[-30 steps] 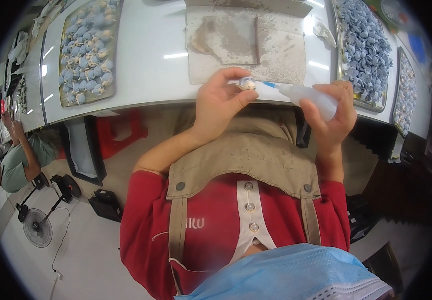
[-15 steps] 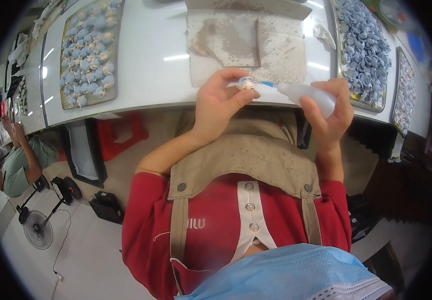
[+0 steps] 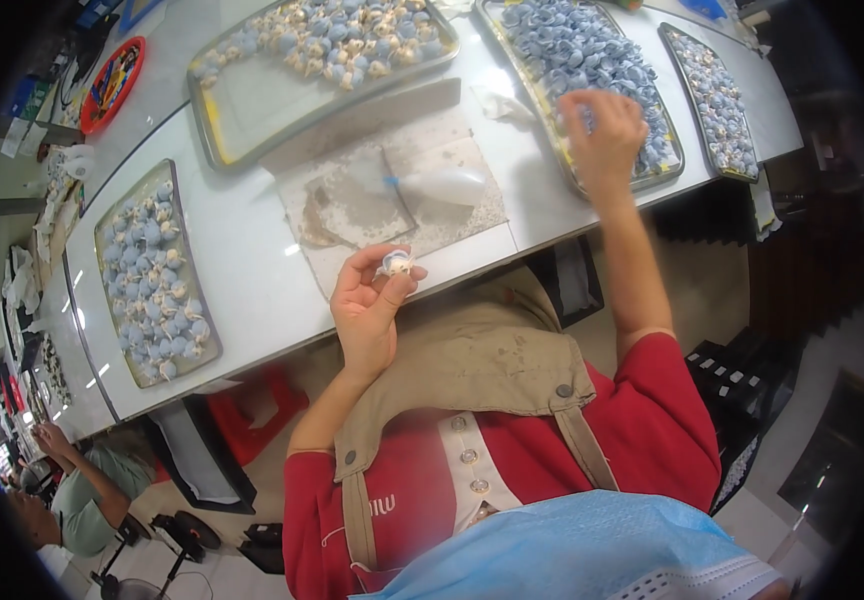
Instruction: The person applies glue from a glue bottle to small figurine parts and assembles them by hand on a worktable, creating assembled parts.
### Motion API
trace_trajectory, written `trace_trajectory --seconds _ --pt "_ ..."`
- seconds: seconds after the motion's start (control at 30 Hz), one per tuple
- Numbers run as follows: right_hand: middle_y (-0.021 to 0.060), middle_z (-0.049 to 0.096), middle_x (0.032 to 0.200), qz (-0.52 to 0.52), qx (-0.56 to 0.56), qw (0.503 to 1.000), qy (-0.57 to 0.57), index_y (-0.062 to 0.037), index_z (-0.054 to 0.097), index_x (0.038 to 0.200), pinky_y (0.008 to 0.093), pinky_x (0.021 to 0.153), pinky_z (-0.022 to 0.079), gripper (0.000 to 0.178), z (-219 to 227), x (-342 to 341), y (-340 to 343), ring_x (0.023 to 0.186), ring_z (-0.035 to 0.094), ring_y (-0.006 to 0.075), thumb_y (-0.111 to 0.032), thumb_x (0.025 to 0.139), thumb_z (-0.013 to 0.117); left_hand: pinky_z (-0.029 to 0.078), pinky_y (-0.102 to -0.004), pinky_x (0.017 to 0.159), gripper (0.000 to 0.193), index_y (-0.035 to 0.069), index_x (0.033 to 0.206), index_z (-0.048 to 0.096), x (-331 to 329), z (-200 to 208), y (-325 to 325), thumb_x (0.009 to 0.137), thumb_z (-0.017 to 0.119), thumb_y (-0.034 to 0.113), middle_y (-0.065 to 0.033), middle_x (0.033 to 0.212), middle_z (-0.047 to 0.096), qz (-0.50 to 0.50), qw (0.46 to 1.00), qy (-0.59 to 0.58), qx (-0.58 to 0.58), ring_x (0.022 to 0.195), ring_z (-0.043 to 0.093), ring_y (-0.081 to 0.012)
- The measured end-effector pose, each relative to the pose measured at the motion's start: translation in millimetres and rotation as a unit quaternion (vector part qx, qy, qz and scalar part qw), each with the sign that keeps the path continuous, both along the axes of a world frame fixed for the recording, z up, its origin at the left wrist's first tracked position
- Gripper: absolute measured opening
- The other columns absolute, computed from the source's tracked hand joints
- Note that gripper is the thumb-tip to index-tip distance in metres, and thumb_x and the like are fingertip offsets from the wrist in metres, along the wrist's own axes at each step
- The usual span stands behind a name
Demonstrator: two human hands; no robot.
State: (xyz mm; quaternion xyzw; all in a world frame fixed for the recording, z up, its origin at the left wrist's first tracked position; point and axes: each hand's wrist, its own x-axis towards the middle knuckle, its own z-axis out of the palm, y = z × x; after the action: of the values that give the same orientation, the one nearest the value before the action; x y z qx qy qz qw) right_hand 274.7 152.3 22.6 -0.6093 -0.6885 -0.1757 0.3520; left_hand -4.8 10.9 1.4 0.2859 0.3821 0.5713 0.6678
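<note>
Between the thumb and fingers of my left hand is a small doll head with a cream face and a blue-grey part on top. It is held just over the table's near edge. My right hand hangs over a tray heaped with blue-grey cup-like pieces. Its bent fingers look apart, slightly smeared by motion, and no piece shows in them. A translucent squeeze bottle with a blue tip lies on the stained board, touched by neither hand.
Trays of small blue-and-cream heads stand at the far middle, the left and the far right. Crumpled white tissue lies beside the heaped tray. A red round tray is far left. Another person sits lower left.
My right hand has let go of the bottle, now lying on the board, and moved right over the blue-grey pieces. My left hand still holds the doll head. The view has turned.
</note>
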Motion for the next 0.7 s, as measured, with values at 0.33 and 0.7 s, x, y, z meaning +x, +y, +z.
trace_trajectory --seconds 0.33,0.7 --pt "0.0023 0.056 0.088 -0.103 -0.12 0.968 -0.193 -0.0124 0.065 0.076 0.0417 0.081 0.03 0.022 9 23 49 0.093 0.048 0.0219 -0.03 0.066 0.072 0.048 -0.024 0.073 0.032 0.001 0.112 0.049 4 0 0 0.082 0.06 0.0 -0.009 0.111 0.054 -0.015 1.0 0.013 -0.007 0.086 0.06 -0.0158" --pt "0.0043 0.061 0.087 0.177 -0.252 0.933 0.186 -0.0048 0.061 0.094 0.0234 0.064 0.048 0.022 28 -11 2 0.075 0.06 0.0129 -0.004 0.074 0.069 0.049 -0.0236 0.07 0.032 0.001 0.114 0.05 0 0 1 0.083 0.059 0.001 -0.0084 0.109 0.055 -0.039 0.997 -0.041 -0.048 0.084 0.062 -0.0169"
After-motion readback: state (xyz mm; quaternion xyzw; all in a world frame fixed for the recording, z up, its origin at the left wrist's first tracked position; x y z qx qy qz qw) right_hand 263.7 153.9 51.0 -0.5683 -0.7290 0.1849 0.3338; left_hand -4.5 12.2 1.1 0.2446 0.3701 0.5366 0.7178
